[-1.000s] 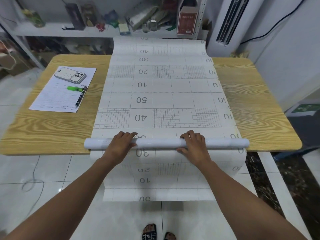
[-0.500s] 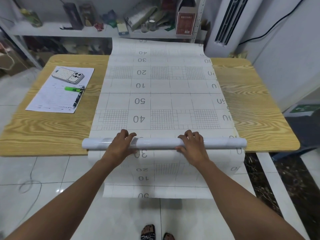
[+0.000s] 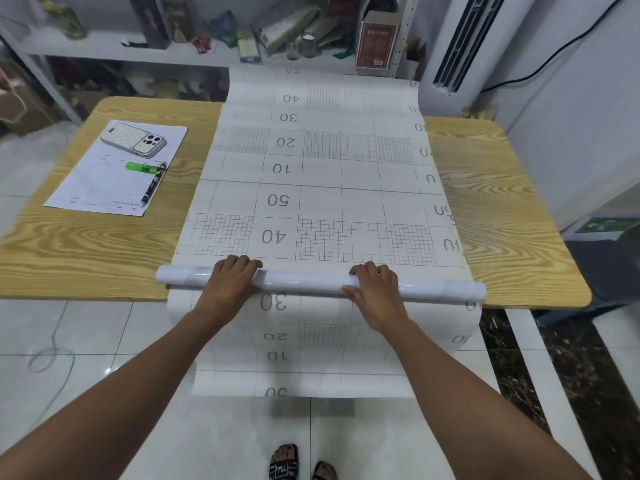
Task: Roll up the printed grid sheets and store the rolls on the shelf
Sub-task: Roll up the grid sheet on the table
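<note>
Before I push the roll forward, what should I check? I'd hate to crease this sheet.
1. Grip on the roll by left hand and right hand: ok.
2. The grid sheet ahead lies flat on the table: ok.
3. The phone, pen and highlighter lie beside the sheet, off it: ok.
4. Near end of the sheet hangs loose off the table edge below the roll: not ok.
5. Free room on the shelf: cannot tell.
</note>
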`<state>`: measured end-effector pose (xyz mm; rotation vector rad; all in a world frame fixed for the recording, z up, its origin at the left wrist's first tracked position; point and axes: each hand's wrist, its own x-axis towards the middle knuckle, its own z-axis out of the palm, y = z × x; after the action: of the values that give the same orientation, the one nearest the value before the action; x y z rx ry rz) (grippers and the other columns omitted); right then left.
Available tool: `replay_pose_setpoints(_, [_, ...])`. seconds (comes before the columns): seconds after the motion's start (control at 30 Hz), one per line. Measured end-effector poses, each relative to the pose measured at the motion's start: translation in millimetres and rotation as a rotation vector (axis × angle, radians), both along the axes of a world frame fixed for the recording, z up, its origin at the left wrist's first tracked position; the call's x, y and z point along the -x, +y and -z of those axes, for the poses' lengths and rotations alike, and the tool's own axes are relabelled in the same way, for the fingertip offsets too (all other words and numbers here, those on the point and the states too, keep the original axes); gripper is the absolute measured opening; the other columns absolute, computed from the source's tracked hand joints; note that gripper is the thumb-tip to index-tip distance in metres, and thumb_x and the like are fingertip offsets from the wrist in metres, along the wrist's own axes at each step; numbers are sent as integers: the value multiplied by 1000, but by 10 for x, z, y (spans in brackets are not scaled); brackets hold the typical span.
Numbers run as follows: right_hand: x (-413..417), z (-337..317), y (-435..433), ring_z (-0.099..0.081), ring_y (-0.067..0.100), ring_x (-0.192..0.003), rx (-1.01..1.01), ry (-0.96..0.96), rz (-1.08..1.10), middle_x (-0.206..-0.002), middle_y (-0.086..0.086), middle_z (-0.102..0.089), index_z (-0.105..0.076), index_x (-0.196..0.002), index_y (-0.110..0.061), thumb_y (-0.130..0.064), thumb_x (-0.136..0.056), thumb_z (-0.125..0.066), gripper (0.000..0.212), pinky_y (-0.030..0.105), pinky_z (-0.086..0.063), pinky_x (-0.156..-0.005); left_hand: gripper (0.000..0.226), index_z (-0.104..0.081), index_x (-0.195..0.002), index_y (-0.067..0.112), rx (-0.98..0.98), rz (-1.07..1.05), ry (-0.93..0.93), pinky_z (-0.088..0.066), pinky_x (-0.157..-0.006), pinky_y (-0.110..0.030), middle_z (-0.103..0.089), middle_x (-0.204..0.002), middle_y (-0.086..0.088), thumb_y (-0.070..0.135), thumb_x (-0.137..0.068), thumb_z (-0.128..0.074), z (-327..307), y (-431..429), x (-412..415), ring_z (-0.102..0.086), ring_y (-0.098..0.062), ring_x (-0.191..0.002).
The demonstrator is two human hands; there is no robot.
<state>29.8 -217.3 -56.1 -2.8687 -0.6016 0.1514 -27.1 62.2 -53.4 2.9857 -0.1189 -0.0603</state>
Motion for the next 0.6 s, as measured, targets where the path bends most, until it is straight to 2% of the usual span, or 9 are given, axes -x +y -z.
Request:
replay_pose_setpoints(0.17, [26, 19, -29, -46, 29, -100, -32, -27, -9, -113, 8, -53, -55, -118, -14, -41, -93, -48, 37, 39, -33, -92, 42, -59, -97, 11, -18, 13, -17, -44, -68, -42, -60, -87, -8, 11, -62, -81, 2, 17, 29, -54, -31, -78])
replay_pose_setpoints(0.27, [36, 13, -49, -47, 29, -98, -32, -39, -9, -112, 8, -53, -57, -115, -15, -49, -90, -42, 45, 40, -35, -90, 41, -58, -98, 14, 7, 11, -7, -42, -67, -40, -59, -88, -7, 11, -63, -79, 0, 18, 33, -53, -29, -78])
replay_pose_setpoints(0.47, [31, -30, -73, -44, 30, -107, -21, -18, -16, -120, 9, -50, -55, -122, -15, -43, -87, -56, 45, 41, -30, -97, 38, -59, -107, 6, 83, -19, 5, -40, -74, -42, -53, -98, -16, 3, -71, -71, -11, 1, 52, -52, -32, -84])
replay_pose_setpoints(0.6, [49, -21, -84, -46, 30, -105, -32, -8, -9, -120, 10, -50, -51, -128, -15, -45, -82, -63, 56, 41, -32, -96, 35, -58, -113, 4, 72, 0, 15, -37, -76, -41, -53, -98, -15, 13, -80, -65, -15, -7, 36, -50, -34, -88])
